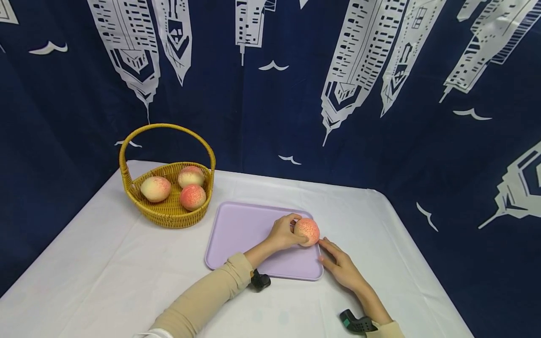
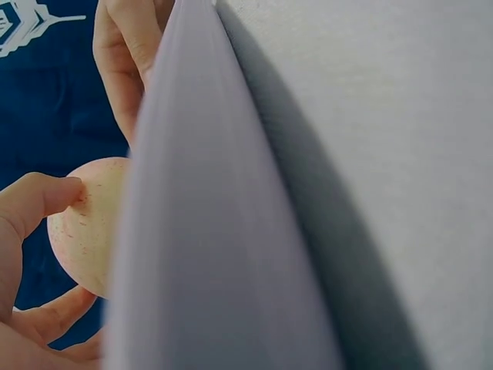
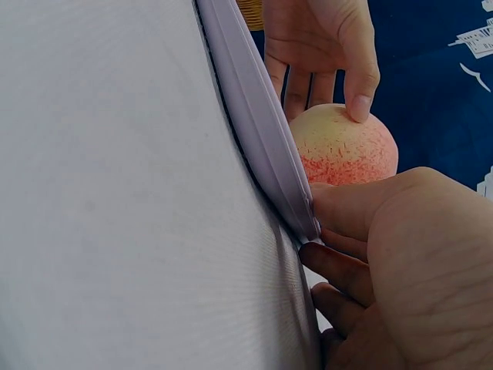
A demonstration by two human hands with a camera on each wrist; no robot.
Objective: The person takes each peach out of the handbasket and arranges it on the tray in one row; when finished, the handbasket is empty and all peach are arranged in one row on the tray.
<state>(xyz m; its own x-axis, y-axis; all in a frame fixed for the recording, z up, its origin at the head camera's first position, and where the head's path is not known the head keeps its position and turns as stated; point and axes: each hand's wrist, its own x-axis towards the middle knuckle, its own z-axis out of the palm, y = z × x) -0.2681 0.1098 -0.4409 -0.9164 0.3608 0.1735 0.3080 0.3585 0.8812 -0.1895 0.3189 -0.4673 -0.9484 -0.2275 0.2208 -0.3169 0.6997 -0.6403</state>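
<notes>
My left hand [image 1: 284, 233] holds a peach [image 1: 307, 232], pink with a pale yellow side. Thumb and fingers grip it from opposite sides, over the right end of a light purple tray [image 1: 249, 225]. My right hand [image 1: 343, 268] lies at the tray's right edge, fingers fairly straight. In the right wrist view its thumb [image 3: 347, 206] touches the tray rim [image 3: 258, 131], just beside the peach [image 3: 347, 146]. The left wrist view has the tray's side wall [image 2: 208, 216] hiding part of the peach [image 2: 88, 223].
A yellow woven basket [image 1: 169, 220] with a tall handle stands at the back left of the white-covered table [image 1: 105, 263]. Three peaches [image 1: 193, 197] lie inside it. Behind the table hangs a dark blue curtain [image 1: 270, 108] with white building prints.
</notes>
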